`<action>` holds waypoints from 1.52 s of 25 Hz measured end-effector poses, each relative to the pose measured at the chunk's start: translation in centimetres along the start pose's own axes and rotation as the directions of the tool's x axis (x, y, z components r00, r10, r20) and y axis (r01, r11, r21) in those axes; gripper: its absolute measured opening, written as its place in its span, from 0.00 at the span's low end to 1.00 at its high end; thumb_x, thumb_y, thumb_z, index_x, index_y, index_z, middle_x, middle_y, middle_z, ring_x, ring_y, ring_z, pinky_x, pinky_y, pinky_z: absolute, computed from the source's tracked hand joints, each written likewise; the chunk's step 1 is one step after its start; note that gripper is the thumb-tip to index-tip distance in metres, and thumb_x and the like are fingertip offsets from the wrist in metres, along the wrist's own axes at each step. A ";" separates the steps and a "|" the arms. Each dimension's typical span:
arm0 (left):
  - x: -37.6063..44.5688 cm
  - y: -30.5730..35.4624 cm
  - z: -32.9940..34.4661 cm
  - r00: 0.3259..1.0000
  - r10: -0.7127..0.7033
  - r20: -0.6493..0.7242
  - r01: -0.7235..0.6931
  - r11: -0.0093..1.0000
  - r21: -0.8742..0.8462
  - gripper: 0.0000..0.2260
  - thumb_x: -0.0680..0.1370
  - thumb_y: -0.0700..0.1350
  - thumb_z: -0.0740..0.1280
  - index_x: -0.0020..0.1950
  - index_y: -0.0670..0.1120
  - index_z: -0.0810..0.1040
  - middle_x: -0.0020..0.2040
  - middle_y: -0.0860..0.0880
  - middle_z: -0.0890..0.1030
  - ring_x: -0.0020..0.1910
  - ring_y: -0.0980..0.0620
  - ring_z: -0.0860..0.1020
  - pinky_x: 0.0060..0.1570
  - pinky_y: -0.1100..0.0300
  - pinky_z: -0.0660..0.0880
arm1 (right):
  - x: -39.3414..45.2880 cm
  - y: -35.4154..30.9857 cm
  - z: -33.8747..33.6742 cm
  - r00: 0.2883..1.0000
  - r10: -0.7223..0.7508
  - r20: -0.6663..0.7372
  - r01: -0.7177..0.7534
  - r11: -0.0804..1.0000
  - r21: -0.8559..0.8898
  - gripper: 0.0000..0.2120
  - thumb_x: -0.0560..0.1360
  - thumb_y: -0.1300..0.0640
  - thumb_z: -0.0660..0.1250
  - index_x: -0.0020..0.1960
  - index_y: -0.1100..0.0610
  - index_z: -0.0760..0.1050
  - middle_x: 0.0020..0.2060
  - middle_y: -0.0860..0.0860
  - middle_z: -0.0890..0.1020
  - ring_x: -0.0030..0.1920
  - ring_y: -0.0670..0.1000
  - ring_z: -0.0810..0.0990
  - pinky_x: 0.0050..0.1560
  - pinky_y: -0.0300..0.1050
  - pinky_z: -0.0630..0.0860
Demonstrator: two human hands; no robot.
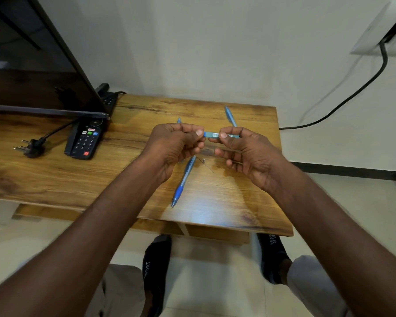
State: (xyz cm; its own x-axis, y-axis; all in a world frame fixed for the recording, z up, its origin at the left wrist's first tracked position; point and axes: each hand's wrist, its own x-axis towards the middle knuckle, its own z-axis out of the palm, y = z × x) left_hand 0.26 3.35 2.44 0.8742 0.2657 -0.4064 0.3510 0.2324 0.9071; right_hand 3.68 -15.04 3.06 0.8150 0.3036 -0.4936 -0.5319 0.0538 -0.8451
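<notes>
Your left hand (pixel 176 143) and right hand (pixel 240 146) hide both ends of the light blue plastic barrel (pixel 209 134); its label (pixel 215 134) print is unreadably small.

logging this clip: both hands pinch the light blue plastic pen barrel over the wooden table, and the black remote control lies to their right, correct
Not quite: the head view shows the black remote control lying to their left. The left hand and right hand do pinch the light blue plastic pen barrel over the wooden table.
</notes>
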 end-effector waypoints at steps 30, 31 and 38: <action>0.1 0.1 0.4 0.986 0.168 -0.006 -0.160 0.949 0.271 0.09 0.80 0.45 0.74 0.52 0.38 0.85 0.40 0.43 0.86 0.38 0.51 0.84 0.38 0.58 0.81 | 0.0 1.1 -2.1 0.887 -0.459 -0.054 0.168 0.429 -0.888 0.06 0.75 0.52 0.79 0.51 0.51 0.88 0.43 0.47 0.88 0.45 0.47 0.85 0.45 0.44 0.80; 0.3 0.2 0.0 0.977 0.211 -0.031 -0.186 0.917 0.353 0.09 0.80 0.46 0.74 0.50 0.39 0.85 0.40 0.45 0.86 0.36 0.53 0.84 0.36 0.58 0.79 | 0.1 1.2 -2.4 0.890 -0.452 -0.069 0.122 0.381 -0.916 0.08 0.75 0.51 0.79 0.52 0.51 0.88 0.45 0.49 0.88 0.47 0.50 0.85 0.48 0.47 0.81; 0.0 -0.7 -1.5 0.957 0.280 0.072 -0.208 0.492 0.845 0.08 0.73 0.50 0.80 0.43 0.50 0.83 0.39 0.57 0.81 0.41 0.60 0.80 0.36 0.62 0.70 | 0.8 1.7 -1.7 0.901 -0.434 0.004 0.054 0.103 -0.993 0.10 0.77 0.51 0.76 0.57 0.50 0.83 0.50 0.51 0.84 0.45 0.52 0.79 0.37 0.44 0.69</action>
State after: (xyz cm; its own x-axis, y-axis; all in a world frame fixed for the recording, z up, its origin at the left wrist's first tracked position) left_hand -0.45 4.56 1.61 0.9594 0.2517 -0.1273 0.2747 -0.7315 0.6240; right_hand 3.78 -16.30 0.92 0.9641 0.2540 -0.0776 0.2177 -0.9231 -0.3171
